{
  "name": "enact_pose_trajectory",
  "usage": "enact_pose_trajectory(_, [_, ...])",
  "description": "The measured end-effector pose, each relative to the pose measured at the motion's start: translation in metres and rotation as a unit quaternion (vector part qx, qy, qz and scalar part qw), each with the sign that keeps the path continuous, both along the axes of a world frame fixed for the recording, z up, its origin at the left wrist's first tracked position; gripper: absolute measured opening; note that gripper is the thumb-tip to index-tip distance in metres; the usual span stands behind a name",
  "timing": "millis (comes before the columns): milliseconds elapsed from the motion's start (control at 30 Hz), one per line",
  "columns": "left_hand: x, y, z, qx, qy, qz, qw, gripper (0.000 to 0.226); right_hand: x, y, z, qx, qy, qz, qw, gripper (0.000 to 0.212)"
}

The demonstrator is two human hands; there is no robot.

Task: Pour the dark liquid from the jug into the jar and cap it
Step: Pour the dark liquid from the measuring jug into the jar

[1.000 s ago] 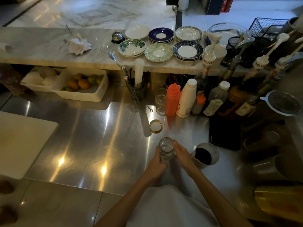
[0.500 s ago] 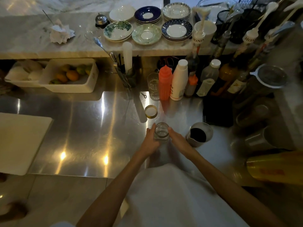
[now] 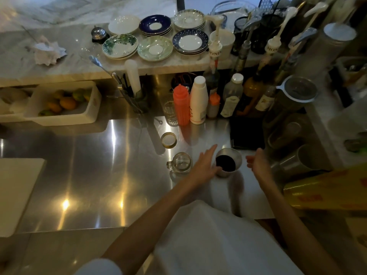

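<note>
Reaching toward a metal jug [image 3: 228, 162] of dark liquid on the steel surface [image 3: 99, 175], a person's two hands frame it from either side: the left hand [image 3: 204, 165], fingers spread, lies against or just short of the jug's near wall, while the right hand [image 3: 256, 164] hovers open and empty just beside it. The glass jar [image 3: 181, 162] stands upright and uncapped immediately left of the jug, apparently holding none of the dark liquid, with its lid [image 3: 168, 139] lying on the surface just behind. By all appearances nothing is poured yet; lifting, pouring and capping all remain.
</note>
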State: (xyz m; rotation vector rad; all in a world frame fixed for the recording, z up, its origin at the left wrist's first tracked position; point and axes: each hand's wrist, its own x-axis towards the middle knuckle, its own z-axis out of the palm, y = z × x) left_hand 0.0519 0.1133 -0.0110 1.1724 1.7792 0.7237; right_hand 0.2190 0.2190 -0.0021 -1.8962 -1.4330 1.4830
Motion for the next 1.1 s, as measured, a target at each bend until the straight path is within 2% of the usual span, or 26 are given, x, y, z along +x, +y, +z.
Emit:
enact_pose_trajectory(100, [0.018,0.019,-0.015,-0.056,-0.045,-0.018,0.997,0.111,0.002,-0.009,-0.009,-0.095,0.062,0.021,0.993,0.066])
enact_pose_trajectory(167, [0.022,0.024,-0.024,-0.055,-0.036,-0.004,0.998,0.116,-0.007,-0.016,-0.010,-0.104,0.075,0.022,0.991,0.062])
enact_pose_trajectory(300, [0.019,0.034,-0.028,-0.034,0.029,0.018,0.999,0.099,-0.015,-0.016,-0.007,-0.113,0.046,0.000,0.993,0.056])
enact_pose_trajectory(400, [0.005,0.033,-0.024,-0.018,0.047,0.010,0.999,0.099,-0.018,-0.015,-0.005,-0.103,0.016,0.021,0.994,0.057])
enact_pose_trajectory(467, [-0.006,0.026,-0.015,0.015,0.008,0.018,1.000,0.097,-0.022,-0.019,0.002,-0.086,0.030,0.039,0.995,0.058])
enact_pose_trajectory(567, [-0.023,0.018,0.005,0.071,-0.066,0.025,0.995,0.090,-0.027,-0.025,0.020,-0.061,0.134,0.043,0.988,0.057])
enact_pose_trajectory(733, [-0.045,0.013,0.054,0.111,-0.126,-0.016,0.986,0.088,-0.035,-0.023,0.056,0.000,0.196,0.087,0.977,0.054])
enact_pose_trajectory(800, [-0.055,0.011,0.072,0.107,-0.140,-0.039,0.984,0.088,-0.037,-0.025,0.071,0.052,0.228,0.158,0.959,0.072])
enact_pose_trajectory(867, [-0.063,0.010,0.085,0.109,-0.148,-0.045,0.982,0.087,-0.040,-0.027,0.079,0.098,0.250,0.193,0.944,0.110])
enact_pose_trajectory(933, [-0.065,0.010,0.098,0.121,-0.142,-0.035,0.982,0.085,-0.042,-0.027,0.083,0.122,0.239,0.230,0.935,0.127])
enact_pose_trajectory(1000, [-0.062,0.009,0.108,0.138,-0.153,-0.014,0.979,0.081,-0.043,-0.029,0.084,0.119,0.244,0.259,0.927,0.125])
enact_pose_trajectory(1100, [-0.056,0.006,0.112,0.156,-0.200,0.029,0.967,0.075,-0.045,-0.034,0.082,0.108,0.269,0.230,0.929,0.114])
